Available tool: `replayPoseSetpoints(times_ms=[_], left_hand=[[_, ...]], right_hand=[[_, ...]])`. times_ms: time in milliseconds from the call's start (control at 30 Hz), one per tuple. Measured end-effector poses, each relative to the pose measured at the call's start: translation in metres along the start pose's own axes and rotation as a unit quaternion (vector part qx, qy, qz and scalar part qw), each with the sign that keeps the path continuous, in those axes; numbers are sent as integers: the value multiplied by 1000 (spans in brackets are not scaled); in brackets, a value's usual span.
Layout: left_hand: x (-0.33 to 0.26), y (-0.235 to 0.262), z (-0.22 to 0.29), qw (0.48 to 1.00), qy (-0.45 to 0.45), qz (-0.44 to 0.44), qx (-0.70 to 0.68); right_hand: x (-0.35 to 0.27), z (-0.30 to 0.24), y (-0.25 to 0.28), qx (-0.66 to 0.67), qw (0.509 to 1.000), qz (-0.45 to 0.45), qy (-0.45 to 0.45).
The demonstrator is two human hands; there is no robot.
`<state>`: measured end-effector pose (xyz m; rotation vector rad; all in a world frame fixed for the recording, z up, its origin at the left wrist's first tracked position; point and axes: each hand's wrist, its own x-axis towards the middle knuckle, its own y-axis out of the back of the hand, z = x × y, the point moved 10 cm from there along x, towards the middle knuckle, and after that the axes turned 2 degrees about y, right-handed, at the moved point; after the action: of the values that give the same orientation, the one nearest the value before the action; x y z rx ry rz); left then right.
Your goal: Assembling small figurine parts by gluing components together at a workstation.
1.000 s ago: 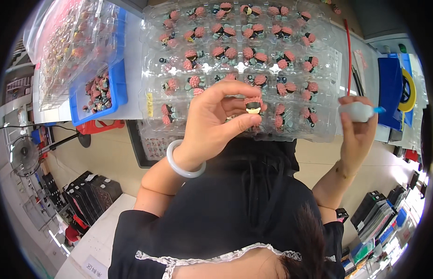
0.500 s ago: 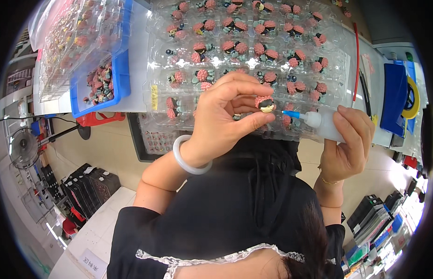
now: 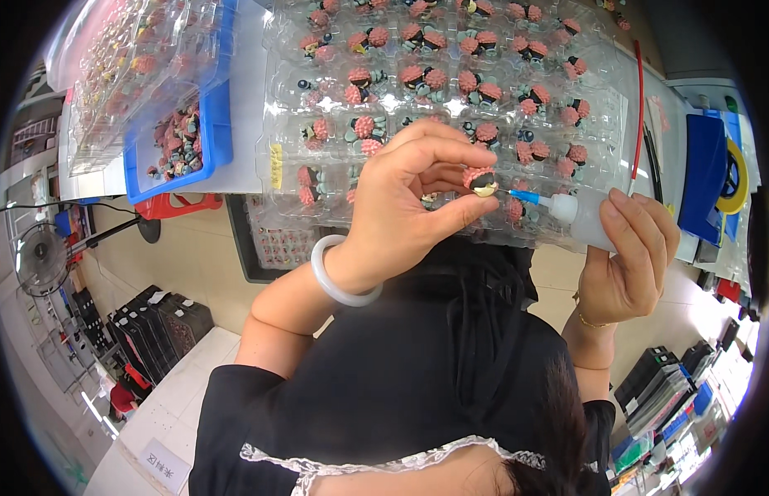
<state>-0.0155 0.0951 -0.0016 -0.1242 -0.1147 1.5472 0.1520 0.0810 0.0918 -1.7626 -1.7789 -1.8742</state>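
Note:
My left hand (image 3: 409, 202), with a white bangle on its wrist, pinches a small pink-and-black figurine piece (image 3: 482, 182) between thumb and fingers. My right hand (image 3: 630, 256) grips a small white squeeze bottle (image 3: 584, 217) whose blue needle tip (image 3: 523, 197) touches the piece. Both hands hover over a clear plastic blister tray (image 3: 624, 124) that holds several pink and teal figurine parts in separate pockets.
A blue bin (image 3: 215, 140) with more pink parts sits at the left, beside another clear tray (image 3: 111, 66). A dark tray (image 3: 273, 244) lies under the clear one. A fan (image 3: 39, 258) and stacked black trays (image 3: 153, 318) stand on the floor left; blue items (image 3: 705, 174) at right.
My right hand has come in from the right with the bottle, and its tip now meets the piece held in my left hand. The left hand stayed nearly still.

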Motion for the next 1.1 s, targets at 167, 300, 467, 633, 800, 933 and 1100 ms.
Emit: replayPoseSetpoints(times_ms=[167,300,467,633,800,933,1100], left_hand=[[0,-1,2,1000,-14,-8,13],[0,-1,2,1000,-19,-12,12],[0,-2,1,1000,-19,-22,4],[0,-2,0,1000,-17,-20,4],[0,-1,2,1000,-21,-18,14],[0,-2,2,999,-24,-19,14],[0,-2,1,1000,-22,-18,14]], right_hand=[[1,-2,-2,-4,1000,-31,-2],[1,-2,-2,-4,1000,-31,3],[2,-2,-2,-2,1000,-31,1],[3,-3,-2,-6,1000,-22,-8],[2,-2,-1,-8,1000,-23,-8],[2,-2,-1,-5,1000,-18,-8],[2,-2,-1,-3,1000,-20,-9]])
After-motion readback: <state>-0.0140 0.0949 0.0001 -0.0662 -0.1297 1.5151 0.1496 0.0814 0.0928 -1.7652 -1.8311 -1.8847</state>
